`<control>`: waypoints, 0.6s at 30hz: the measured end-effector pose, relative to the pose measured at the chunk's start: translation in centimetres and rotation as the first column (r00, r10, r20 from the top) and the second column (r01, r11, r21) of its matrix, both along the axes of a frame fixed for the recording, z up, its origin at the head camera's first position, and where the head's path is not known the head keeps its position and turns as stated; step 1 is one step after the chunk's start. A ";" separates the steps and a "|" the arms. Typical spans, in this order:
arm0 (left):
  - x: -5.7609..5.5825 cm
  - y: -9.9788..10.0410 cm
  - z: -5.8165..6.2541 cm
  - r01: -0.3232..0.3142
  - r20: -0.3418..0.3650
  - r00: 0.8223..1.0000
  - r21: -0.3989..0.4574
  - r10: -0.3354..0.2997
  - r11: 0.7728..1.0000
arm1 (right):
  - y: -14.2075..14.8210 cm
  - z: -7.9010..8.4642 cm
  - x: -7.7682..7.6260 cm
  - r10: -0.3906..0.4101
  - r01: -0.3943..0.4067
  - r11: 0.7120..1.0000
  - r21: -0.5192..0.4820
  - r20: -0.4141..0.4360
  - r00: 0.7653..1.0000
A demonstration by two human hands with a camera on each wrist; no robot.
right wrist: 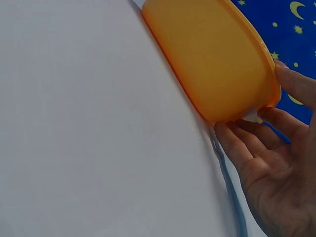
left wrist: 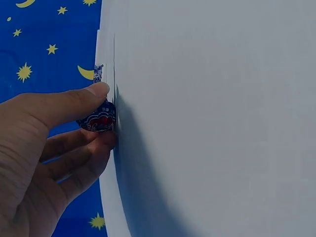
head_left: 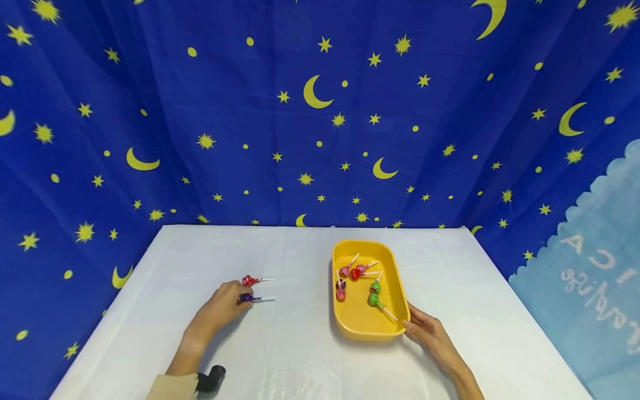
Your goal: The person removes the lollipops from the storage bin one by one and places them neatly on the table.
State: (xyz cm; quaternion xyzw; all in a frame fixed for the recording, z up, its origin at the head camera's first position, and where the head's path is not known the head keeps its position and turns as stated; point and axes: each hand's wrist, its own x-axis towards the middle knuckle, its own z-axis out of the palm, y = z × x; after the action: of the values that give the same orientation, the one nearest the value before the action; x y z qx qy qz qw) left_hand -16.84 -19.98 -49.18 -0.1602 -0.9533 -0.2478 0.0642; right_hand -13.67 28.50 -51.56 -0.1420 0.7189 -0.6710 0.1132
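In the head view my left hand [head_left: 224, 304] pinches a purple-wrapped lollipop [head_left: 247, 298] at the left of the table, its white stick pointing right. The left wrist view shows the thumb and fingers around the dark blue-purple wrapper [left wrist: 101, 118]. Just beyond lies a red lollipop [head_left: 250, 280], very near the fingertips. My right hand [head_left: 429, 332] grips the near right corner of a yellow plastic tray [head_left: 365, 329], thumb at the rim and fingers against the outer wall, as the right wrist view shows. Inside lie green lollipops [head_left: 374, 300] and several red, pink and dark ones [head_left: 355, 273].
A white cloth covers the table [head_left: 295, 350]. Behind and beside it hangs a blue curtain [head_left: 260, 111] with yellow moons and stars. A light blue panel with white lettering [head_left: 590, 278] stands at the right. A black strap-like device [head_left: 212, 379] is on the left wrist.
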 end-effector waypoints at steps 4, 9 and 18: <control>0.0 0.0 0.1 -0.012 0.013 1.000 0.002 0.012 1.000 | 0.0 -0.1 0.0 -0.003 0.003 1.000 0.012 0.004 1.000; 0.1 0.0 0.1 -0.019 0.040 0.999 0.015 0.019 1.000 | 0.0 0.0 -0.1 0.006 -0.006 1.000 0.020 0.007 1.000; 0.2 -0.1 0.6 -0.025 0.061 0.998 0.020 0.024 0.999 | 0.1 0.0 0.0 0.008 -0.008 1.000 0.005 -0.011 1.000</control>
State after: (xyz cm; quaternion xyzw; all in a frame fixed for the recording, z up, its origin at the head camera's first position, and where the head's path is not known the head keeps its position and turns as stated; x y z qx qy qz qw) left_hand -16.66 -20.08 -48.59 -0.1401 -0.9541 -0.2616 0.0399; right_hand -13.67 28.62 -51.52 -0.1484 0.7206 -0.6679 0.1123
